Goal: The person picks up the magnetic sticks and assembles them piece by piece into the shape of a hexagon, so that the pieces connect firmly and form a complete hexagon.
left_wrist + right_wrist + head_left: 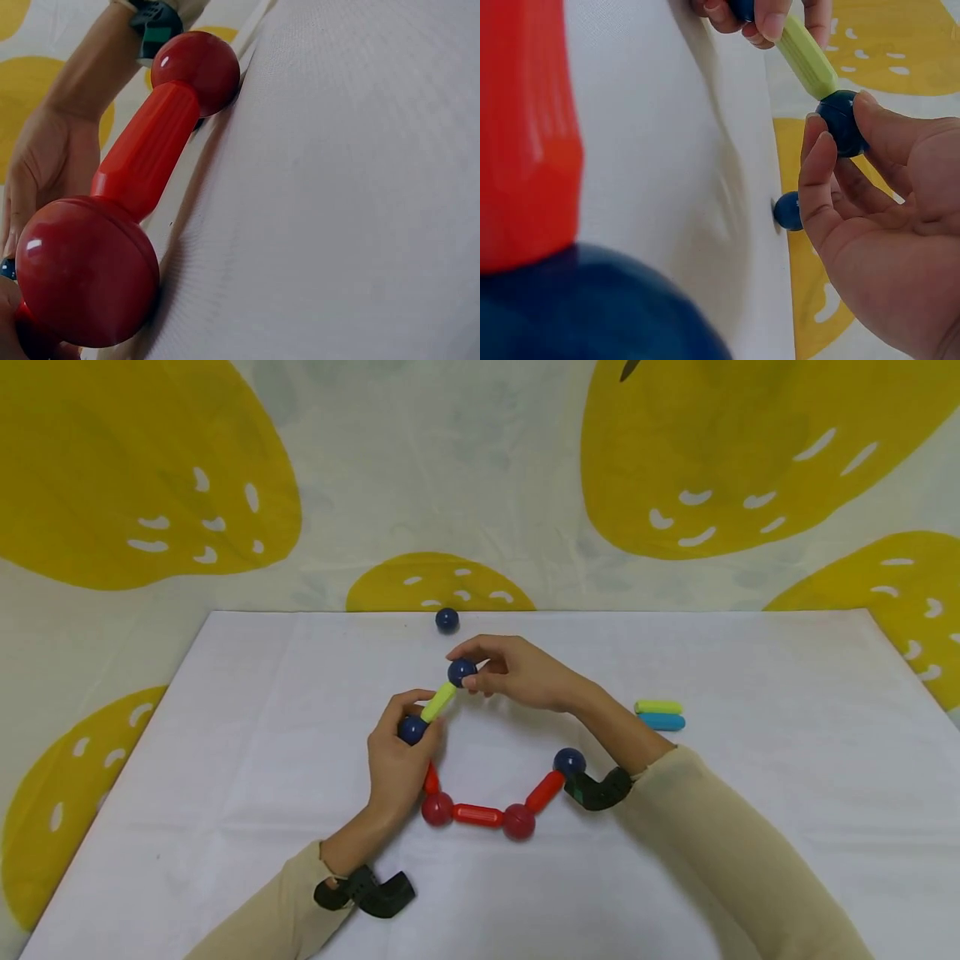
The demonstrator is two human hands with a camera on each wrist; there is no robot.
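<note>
My left hand (395, 757) grips a dark blue ball (412, 729) at the left corner of a chain of rods and balls. From that ball a yellow-green rod (438, 702) slants up to a second blue ball (841, 124), which my right hand (517, 672) pinches between thumb and fingers. Below the left hand the chain runs on through a red rod, a red ball (437, 808), another red rod (478, 815) and a second red ball (519, 822). A further red rod (545, 792) leads to a blue ball (570, 762) under the right forearm.
A loose blue ball (447, 620) lies at the far edge of the white-covered table (262, 777). To the right, a yellow-green rod (658, 707) and a blue rod (662, 722) lie side by side. A patterned cloth (450, 485) hangs behind.
</note>
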